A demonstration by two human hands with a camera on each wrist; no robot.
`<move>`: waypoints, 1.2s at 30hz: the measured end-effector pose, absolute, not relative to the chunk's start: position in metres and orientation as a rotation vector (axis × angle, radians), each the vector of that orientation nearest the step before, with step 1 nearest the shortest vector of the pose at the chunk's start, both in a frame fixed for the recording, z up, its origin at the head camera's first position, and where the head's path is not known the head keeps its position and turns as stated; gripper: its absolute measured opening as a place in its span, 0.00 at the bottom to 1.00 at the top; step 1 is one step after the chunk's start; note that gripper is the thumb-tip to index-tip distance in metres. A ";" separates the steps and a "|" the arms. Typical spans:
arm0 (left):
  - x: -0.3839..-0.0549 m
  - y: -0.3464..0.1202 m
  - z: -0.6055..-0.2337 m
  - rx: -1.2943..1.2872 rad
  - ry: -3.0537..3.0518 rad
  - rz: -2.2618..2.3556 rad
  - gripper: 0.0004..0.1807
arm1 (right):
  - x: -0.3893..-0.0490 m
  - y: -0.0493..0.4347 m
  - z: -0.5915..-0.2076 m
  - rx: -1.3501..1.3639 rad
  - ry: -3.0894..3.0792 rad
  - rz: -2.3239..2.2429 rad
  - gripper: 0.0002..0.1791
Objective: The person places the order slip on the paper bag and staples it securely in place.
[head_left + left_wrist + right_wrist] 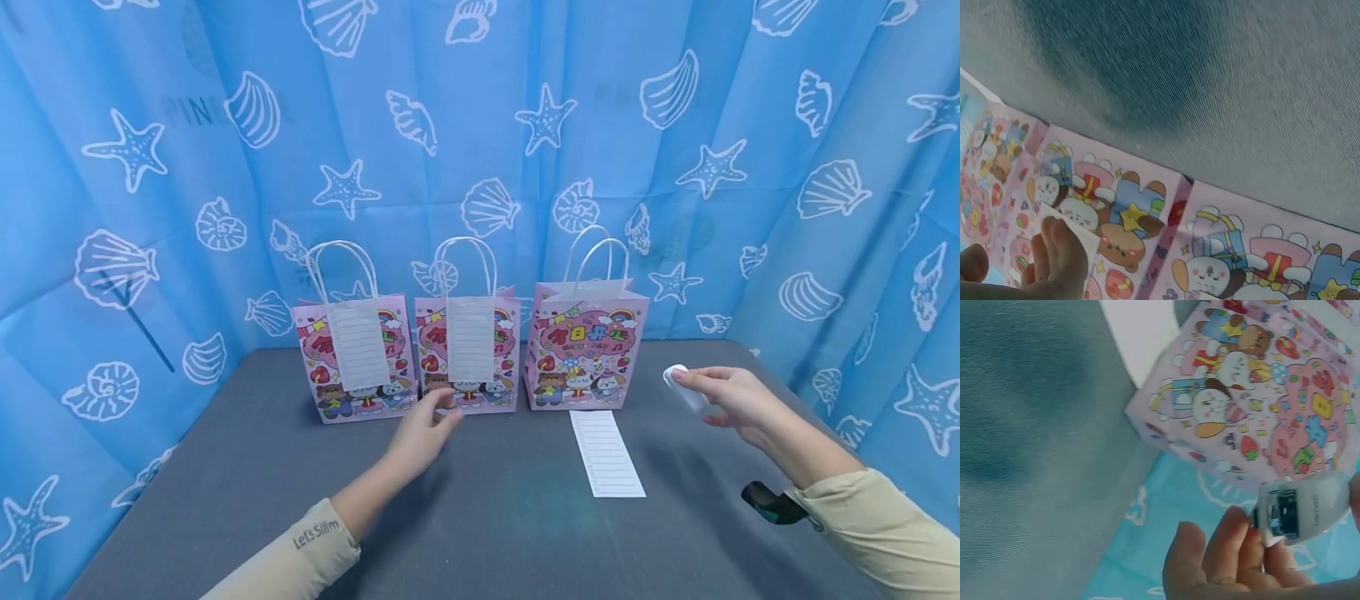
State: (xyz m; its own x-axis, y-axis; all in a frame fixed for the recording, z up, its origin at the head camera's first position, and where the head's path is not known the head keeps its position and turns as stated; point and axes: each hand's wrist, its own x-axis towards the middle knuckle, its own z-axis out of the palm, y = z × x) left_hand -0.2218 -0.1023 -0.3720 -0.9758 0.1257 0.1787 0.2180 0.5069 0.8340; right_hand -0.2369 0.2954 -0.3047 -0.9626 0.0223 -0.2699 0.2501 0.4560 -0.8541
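Observation:
My right hand (731,404) pinches a small white rounded device (1322,506) with a dark window in its end; its exact kind is unclear. It is held above the table, right of the right pink paper gift bag (588,350). A lined paper slip (607,454) lies flat before that bag. My left hand (416,433), fingers loosely bent and thumb apart, is in front of the lower part of the middle gift bag (506,354). A lined slip (470,340) hangs on that bag's front. Whether the left fingers touch the bag cannot be told.
The left gift bag (322,375) also bears a lined slip (360,346) on its front. All three bags stand upright in a row, white handles up, on the grey tabletop (487,533). A blue seashell curtain (450,108) hangs behind them.

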 end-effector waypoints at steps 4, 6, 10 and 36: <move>-0.219 -0.098 -0.376 -0.320 -2.672 -1.503 0.22 | -0.239 0.304 -0.314 0.273 2.451 -1.492 0.44; -0.218 -0.096 -0.379 -0.313 -2.696 -1.516 0.23 | -0.239 0.308 -0.320 0.297 2.443 -1.484 0.44; -0.217 -0.092 -0.382 -0.323 -2.730 -1.532 0.24 | -0.240 0.313 -0.330 0.341 2.429 -1.465 0.45; -0.209 -0.074 -0.390 -0.413 -2.827 -1.544 0.22 | -0.259 0.325 -0.367 0.524 2.378 -1.320 0.59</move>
State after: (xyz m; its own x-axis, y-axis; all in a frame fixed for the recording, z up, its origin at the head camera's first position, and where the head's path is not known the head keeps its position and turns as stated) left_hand -0.2094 -0.0736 -0.3898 -0.9621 0.2712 0.0290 0.1710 0.5169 0.8388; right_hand -0.2588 0.3252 -0.3669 -0.8626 0.1410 -0.4858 0.4868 0.4923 -0.7215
